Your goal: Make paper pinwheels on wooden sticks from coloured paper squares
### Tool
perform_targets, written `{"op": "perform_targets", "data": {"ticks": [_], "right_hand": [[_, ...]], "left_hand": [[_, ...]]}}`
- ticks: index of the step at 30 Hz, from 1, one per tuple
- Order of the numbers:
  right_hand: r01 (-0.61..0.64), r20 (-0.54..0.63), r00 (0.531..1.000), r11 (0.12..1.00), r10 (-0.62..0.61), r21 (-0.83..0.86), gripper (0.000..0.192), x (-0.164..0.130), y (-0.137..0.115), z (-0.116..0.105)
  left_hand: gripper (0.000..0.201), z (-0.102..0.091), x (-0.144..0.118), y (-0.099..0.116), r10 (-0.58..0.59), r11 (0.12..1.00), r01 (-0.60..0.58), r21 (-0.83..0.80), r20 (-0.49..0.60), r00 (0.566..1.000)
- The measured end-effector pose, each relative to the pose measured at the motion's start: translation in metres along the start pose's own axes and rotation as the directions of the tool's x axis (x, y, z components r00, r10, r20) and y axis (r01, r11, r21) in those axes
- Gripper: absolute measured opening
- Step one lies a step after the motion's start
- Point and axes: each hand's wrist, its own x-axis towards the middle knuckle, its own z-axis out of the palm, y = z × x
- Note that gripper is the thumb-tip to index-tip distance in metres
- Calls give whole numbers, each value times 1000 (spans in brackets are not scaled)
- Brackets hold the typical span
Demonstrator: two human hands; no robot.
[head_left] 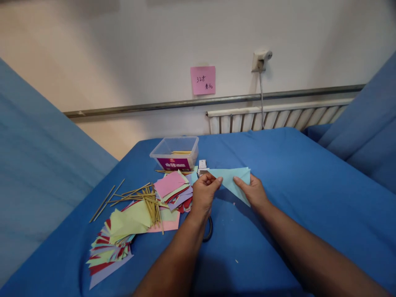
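Observation:
A light-blue sheet of paper [230, 177], folded to a triangle, is held up above the blue cloth between both hands. My left hand [204, 192] pinches its left corner between thumb and fingers. At its right side my right hand [255, 192] grips it, thumb lying on the front face and fingers behind. Just left of my left hand lies a loose pile of coloured paper [170, 185] with a pink sheet on top. A black curved loop [209, 231], perhaps a scissor handle, shows partly behind my left wrist.
Thin wooden sticks [151, 206] lie across papers on the left, near a fanned stack of paper strips [108, 255]. Behind stand a clear plastic box [175, 146] with sticks inside and a small white box [202, 164]. Blue curtains [40, 165] hang at both sides.

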Motion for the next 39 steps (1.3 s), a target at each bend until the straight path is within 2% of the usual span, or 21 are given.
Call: {"op": "perform_targets", "data": {"ticks": [4, 8, 17, 23, 26, 28, 31, 32, 35, 39], "right_hand": [[116, -92, 987, 984, -129, -136, 37, 2, 2, -1], [202, -66, 971, 939, -229, -279, 31, 4, 1, -6], [212, -19, 973, 926, -229, -313, 31, 5, -2, -16], [217, -80, 964, 921, -255, -322, 30, 6, -1, -17], [215, -106, 960, 927, -258, -309, 30, 5, 2, -15], [202, -120, 963, 939, -243, -277, 30, 4, 3, -12], [207, -120, 963, 947, -242, -246, 29, 1, 3, -8], [216, -114, 961, 944, -250, -250, 29, 1, 2, -6], [225, -101, 960, 932, -262, -283, 28, 0, 0, -4], [197, -95, 967, 930, -237, -312, 31, 1, -2, -5]], "left_hand": [[28, 2, -2, 1, -21, 999, 20, -42, -3, 1000], [28, -3, 2, 5, -40, 991, 35, -125, -39, 998], [28, -12, 10, 12, -16, 982, -15, -188, -162, 987], [29, -22, 16, 21, -38, 951, -41, -307, -247, 968], [32, -14, 9, 15, -95, 951, 49, -306, -140, 986], [35, -3, 0, 6, -154, 962, 157, -223, 29, 988], [40, 13, -14, -9, -248, 947, 293, -135, 275, 929], [41, 17, -17, -12, -260, 942, 309, -131, 297, 919], [35, 19, -18, -16, -253, 959, 272, -79, 196, 947], [31, 5, -5, -5, -157, 985, 159, -64, 31, 987]]}}
